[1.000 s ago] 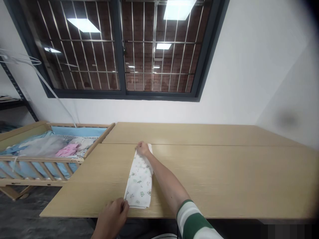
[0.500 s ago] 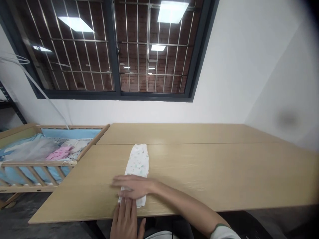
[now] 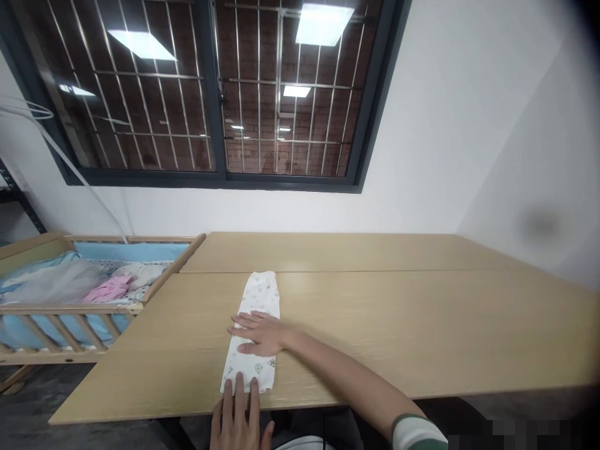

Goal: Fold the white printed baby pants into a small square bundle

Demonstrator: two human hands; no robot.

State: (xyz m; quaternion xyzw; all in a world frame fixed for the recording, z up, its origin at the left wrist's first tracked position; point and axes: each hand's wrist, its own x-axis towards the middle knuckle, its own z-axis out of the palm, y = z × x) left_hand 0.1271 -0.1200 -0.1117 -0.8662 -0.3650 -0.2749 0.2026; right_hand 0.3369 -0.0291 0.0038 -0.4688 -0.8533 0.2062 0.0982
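Observation:
A white cloth with a small printed pattern [image 3: 259, 294] lies folded into a long narrow strip on the wooden table. Its exact kind of garment cannot be made out. My right hand [image 3: 262, 333] rests flat across the middle of the strip, fingers spread and pointing left. At the near end, my left hand [image 3: 239, 415] has its fingers stretched forward, the tips touching the cloth's lower edge. Neither hand grips anything.
The light wooden table [image 3: 398, 325] reaches to the wall below a barred window [image 3: 220, 179]. To the left stands a wooden crib [image 3: 70, 307] with blue lining, holding a pink cloth [image 3: 109, 289] and white netting [image 3: 60, 281].
My right hand has moved up the cloth, away from my left fingers, and now lies still. My left hand has drawn slightly back toward me, uncovering the near end.

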